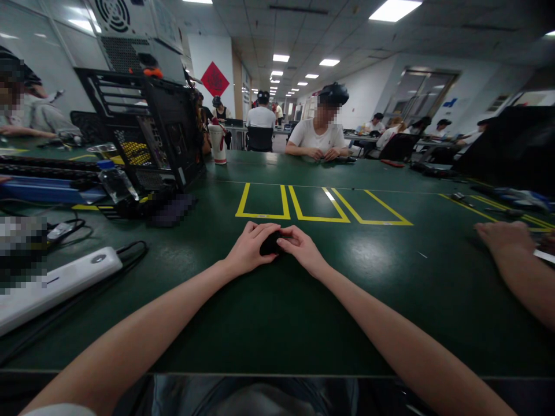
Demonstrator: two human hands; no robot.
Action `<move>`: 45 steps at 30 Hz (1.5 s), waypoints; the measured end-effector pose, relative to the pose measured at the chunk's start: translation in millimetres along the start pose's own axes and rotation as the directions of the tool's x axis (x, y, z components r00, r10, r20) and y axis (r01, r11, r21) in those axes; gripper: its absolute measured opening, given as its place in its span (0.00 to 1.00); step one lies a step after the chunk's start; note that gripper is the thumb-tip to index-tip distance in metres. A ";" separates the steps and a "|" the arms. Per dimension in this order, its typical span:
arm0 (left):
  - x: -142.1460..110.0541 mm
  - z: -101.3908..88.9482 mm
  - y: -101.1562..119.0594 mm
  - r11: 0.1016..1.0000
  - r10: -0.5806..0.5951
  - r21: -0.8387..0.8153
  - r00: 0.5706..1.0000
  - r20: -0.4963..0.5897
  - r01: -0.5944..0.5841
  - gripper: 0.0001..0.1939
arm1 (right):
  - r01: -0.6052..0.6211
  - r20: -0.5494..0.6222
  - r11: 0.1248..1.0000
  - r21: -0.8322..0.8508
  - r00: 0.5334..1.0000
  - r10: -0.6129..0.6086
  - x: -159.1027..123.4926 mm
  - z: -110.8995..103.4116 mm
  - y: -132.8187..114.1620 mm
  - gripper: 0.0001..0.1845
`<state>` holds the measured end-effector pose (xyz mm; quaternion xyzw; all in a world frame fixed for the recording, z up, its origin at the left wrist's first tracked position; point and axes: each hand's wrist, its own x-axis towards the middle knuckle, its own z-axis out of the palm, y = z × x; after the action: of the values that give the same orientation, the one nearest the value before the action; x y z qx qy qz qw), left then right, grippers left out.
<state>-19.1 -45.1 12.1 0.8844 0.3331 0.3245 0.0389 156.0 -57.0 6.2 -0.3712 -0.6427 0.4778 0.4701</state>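
Between my two hands, just in front of the yellow tape marks, is a small black rounded object, about the size of a computer mouse. My left hand curls around its left side, fingers over the top and thumb along the near edge. From the right, the fingertips and thumb of my right hand close on its other end. Much of the object is covered by fingers, so its exact kind cannot be made out. Both forearms reach across the green table.
Yellow tape outlines lie ahead. At left stand an open black computer case, a water bottle and a white power strip with cables. Another person's hand rests at right; a co-worker sits opposite.
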 end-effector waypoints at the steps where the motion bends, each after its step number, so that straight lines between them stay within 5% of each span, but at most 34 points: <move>1: 0.0 -0.3 0.3 1.000 0.001 -0.001 1.000 0.001 -0.001 0.32 | 0.005 -0.006 1.000 -0.005 1.000 -0.005 0.3 0.1 -0.5 0.13; 8: -0.3 0.2 -1.2 1.000 -0.003 0.007 1.000 0.003 0.003 0.33 | -0.017 -0.007 0.996 -0.091 1.000 0.016 0.7 -2.7 -3.8 0.18; 33: 0.4 1.6 -2.3 1.000 -0.007 0.006 1.000 -0.007 0.007 0.32 | 0.013 0.020 1.000 0.015 1.000 -0.013 0.8 -3.4 3.0 0.15; 37: 0.1 1.1 -1.2 1.000 -0.008 0.008 1.000 -0.011 0.008 0.33 | 0.028 0.006 0.999 -0.042 1.000 -0.028 -0.2 -2.8 -2.1 0.11; 45: 0.6 0.3 -0.6 1.000 0.007 0.018 1.000 -0.009 -0.006 0.32 | 0.016 0.047 0.990 -0.142 0.999 -0.010 -0.7 -5.4 -5.8 0.17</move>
<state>-18.9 -44.2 12.0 0.8843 0.3334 0.3256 0.0282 161.3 -57.7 12.2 -0.3884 -0.6882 0.4361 0.4305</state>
